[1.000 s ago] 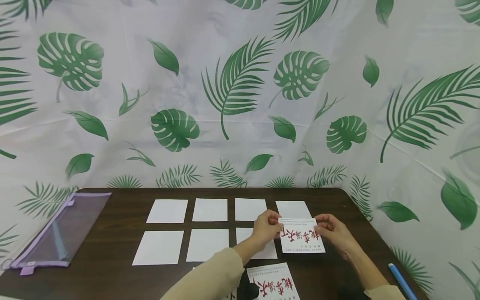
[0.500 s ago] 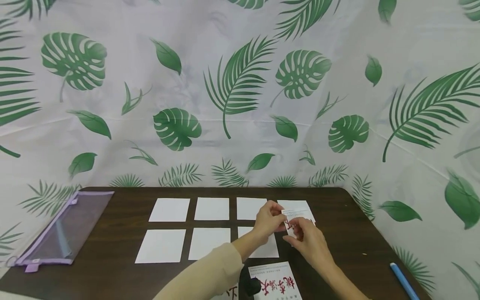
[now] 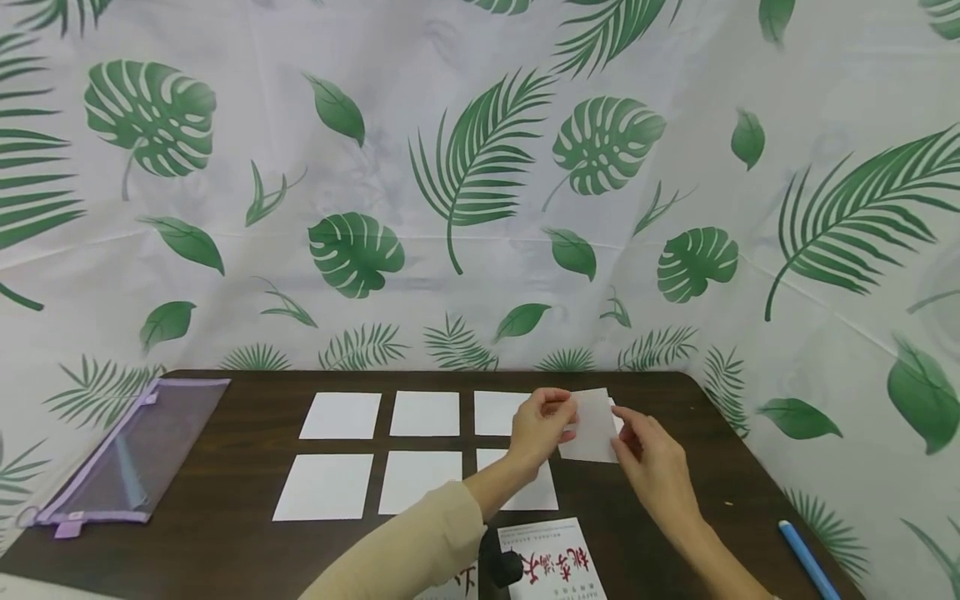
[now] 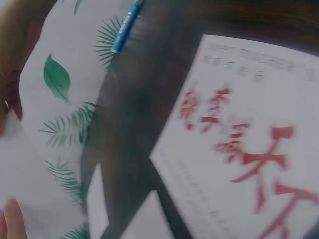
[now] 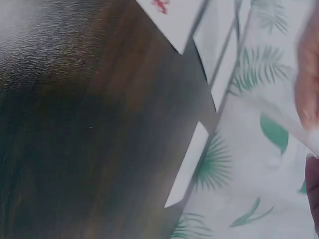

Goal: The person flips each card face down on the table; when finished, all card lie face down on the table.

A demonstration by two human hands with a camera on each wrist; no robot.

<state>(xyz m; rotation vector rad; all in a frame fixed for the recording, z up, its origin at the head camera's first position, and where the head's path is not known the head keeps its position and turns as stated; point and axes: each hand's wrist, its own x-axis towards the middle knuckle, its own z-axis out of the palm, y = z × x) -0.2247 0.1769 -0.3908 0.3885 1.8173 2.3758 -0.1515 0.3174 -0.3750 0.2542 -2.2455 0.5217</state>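
Note:
A square paper card (image 3: 588,437) is held up over the far right part of the table, its blank side toward the head camera. My left hand (image 3: 538,427) pinches it at the left edge. At the right edge, the thumb and fingers of my right hand (image 3: 654,467) pinch the same card, whose edge also shows in the right wrist view (image 5: 315,141). Behind it, another white card (image 3: 618,414) is mostly hidden. Near the front lies a card with red characters (image 3: 557,560); a second printed card (image 3: 463,583) is partly covered by my left forearm.
Blank white cards lie in two rows on the dark table, such as one at the near left (image 3: 324,487). A purple mesh zip pouch (image 3: 131,454) rests at the left edge, a blue pen (image 3: 808,558) at the right. Leaf-printed cloth (image 3: 480,183) hangs behind.
The card between my hands has been turned over, from its red-lettered side to its blank side. My right hand moved in toward the left hand, then back out to the card's right edge.

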